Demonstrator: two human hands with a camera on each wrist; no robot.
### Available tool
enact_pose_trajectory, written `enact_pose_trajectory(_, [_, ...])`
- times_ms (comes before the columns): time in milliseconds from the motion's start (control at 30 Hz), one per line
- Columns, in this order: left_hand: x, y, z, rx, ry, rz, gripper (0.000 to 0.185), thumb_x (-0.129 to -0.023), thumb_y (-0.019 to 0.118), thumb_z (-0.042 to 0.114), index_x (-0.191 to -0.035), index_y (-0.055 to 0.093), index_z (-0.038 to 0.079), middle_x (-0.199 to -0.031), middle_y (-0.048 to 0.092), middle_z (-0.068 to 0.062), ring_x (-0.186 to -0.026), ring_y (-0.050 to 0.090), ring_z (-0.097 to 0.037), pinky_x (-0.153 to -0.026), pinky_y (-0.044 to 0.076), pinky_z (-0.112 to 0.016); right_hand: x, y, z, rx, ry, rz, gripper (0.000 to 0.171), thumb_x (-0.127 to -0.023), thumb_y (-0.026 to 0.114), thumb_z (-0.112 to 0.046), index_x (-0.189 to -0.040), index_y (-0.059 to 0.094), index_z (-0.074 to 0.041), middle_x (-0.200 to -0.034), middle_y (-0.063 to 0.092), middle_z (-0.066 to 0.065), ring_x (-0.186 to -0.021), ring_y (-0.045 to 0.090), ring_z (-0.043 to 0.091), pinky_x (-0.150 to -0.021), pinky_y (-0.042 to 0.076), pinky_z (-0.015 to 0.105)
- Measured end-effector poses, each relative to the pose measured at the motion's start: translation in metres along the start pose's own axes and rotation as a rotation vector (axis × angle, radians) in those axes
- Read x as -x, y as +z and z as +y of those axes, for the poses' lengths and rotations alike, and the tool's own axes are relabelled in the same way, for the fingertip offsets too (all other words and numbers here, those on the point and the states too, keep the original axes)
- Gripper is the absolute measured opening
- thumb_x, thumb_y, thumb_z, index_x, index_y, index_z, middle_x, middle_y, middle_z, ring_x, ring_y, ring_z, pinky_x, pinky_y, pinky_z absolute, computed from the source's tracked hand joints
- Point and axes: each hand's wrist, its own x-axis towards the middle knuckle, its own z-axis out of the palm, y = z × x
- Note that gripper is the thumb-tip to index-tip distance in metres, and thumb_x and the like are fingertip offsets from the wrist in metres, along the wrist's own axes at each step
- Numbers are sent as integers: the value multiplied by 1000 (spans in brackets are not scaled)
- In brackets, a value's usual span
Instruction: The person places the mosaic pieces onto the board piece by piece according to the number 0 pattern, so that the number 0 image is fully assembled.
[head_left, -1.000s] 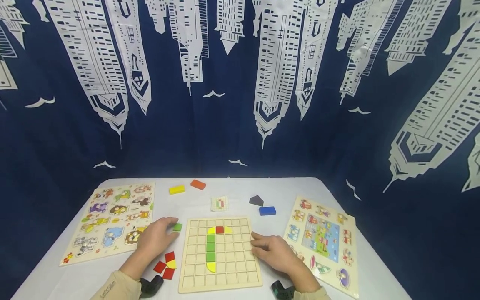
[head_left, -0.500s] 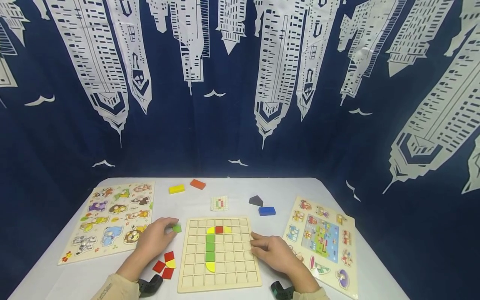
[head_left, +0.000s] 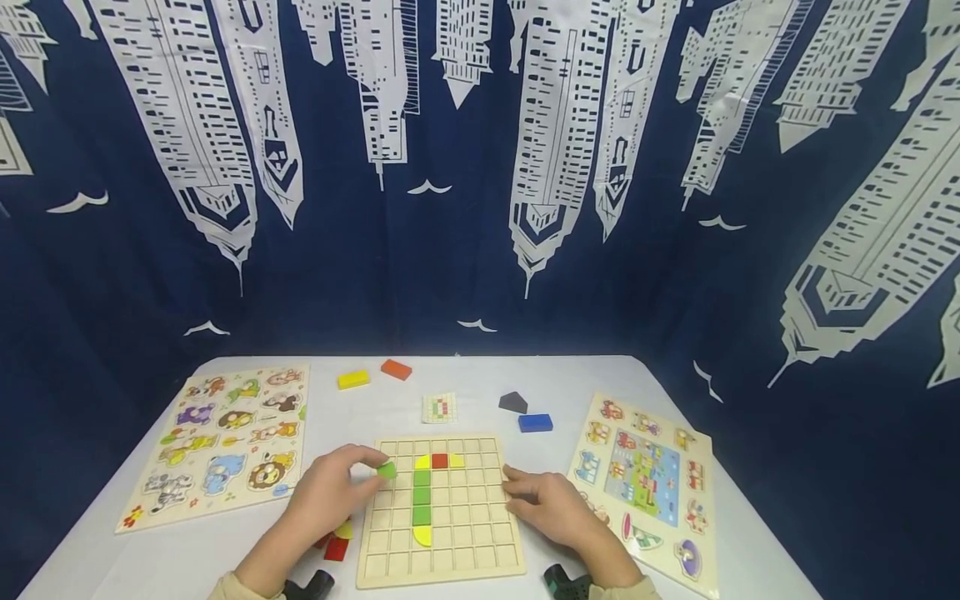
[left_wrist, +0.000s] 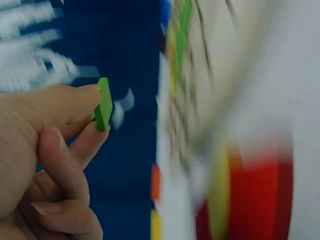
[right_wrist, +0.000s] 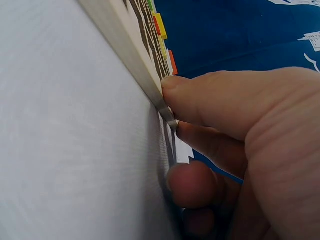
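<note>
In the head view my left hand (head_left: 333, 487) pinches a small green square tile (head_left: 387, 470) above the left edge of the wooden grid board (head_left: 480, 567). The left wrist view shows this green tile (left_wrist: 104, 105) tilted between thumb and fingertip, with the other fingers curled. On the board, a red tile (head_left: 439, 461), green tiles (head_left: 422, 496) and yellow rounded tiles (head_left: 422, 535) form a hook shape. My right hand (head_left: 551, 504) holds the board's right edge; the right wrist view has its fingertips against the board's side (right_wrist: 135, 65).
Loose red tiles (head_left: 336, 549) and a yellow one (head_left: 344, 529) lie partly hidden by my left forearm. Beyond the board are a pattern card (head_left: 439, 408) and yellow (head_left: 353, 380), orange (head_left: 396, 369), blue (head_left: 535, 423) and dark (head_left: 513, 402) blocks. Picture puzzles flank it, left (head_left: 172, 467) and right (head_left: 592, 458).
My left hand has lifted the green tile from beside the board and carried it right, over the board's left edge. The right hand stays at the board's right edge.
</note>
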Motion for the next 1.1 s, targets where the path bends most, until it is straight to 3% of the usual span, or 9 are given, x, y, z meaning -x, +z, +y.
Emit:
enact_pose_trajectory(133, [20,16,32,-11,123,-103,24,-84,85,29,-106,77,31,-114,73,13,-117,68,-23,-96,54,-49,0,0,-1,-7,15,-3,31,-93,73,-25,-122,76,-14,-146,60,2,-136,56,35,-112,40,58])
enact_pose_trajectory(300, [35,40,45,-88,269,-223,20,-85,83,33,-104,77,33,-105,70,20,-93,65,-3,-75,54,-32,1,-1,-1,-23,3,-1,31,-94,73,-25,-122,76,-12,-146,60,4,-136,56,36,-111,41,59])
enact_pose_trajectory(433, [37,52,43,-124,321,-236,17,-85,83,31,-101,78,32,-101,69,20,-84,60,2,-67,50,-28,1,0,-1,-21,-3,5,31,-94,74,-25,-122,76,-12,-146,60,4,-135,56,38,-110,41,59])
enact_pose_trajectory(567, [36,58,39,-142,350,-204,10,-85,83,29,-94,79,32,-100,69,22,-93,67,-2,-69,53,-30,1,0,0,-10,-9,10,31,-93,74,-25,-121,76,-13,-145,61,4,-135,57,37,-110,42,59])
enact_pose_trajectory(733, [35,60,38,-88,337,-170,6,-84,85,28,-86,80,32,-96,65,23,-89,64,1,-67,50,-25,0,0,2,1,-4,13,31,-93,74,-25,-121,76,-13,-145,61,3,-135,57,36,-110,42,57])
enact_pose_trajectory(867, [35,53,40,-46,305,-171,6,-84,84,31,-86,79,34,-96,63,24,-84,60,3,-65,47,-21,1,0,2,-11,13,1,31,-93,74,-25,-122,76,-13,-146,60,3,-135,57,35,-111,41,58])
enact_pose_trajectory(967, [32,34,40,-62,253,-134,7,-87,82,30,-93,79,33,-100,67,22,-78,59,2,-64,47,-23,1,1,2,-16,16,-1,31,-93,74,-25,-121,76,-14,-146,60,3,-135,57,36,-111,41,58])
enact_pose_trajectory(1100, [26,-1,28,-106,97,-66,17,-87,81,23,-102,78,31,-108,72,15,-67,55,-2,-62,47,-26,0,0,2,-9,14,1,31,-92,74,-25,-121,76,-14,-146,60,3,-135,57,35,-111,41,59])
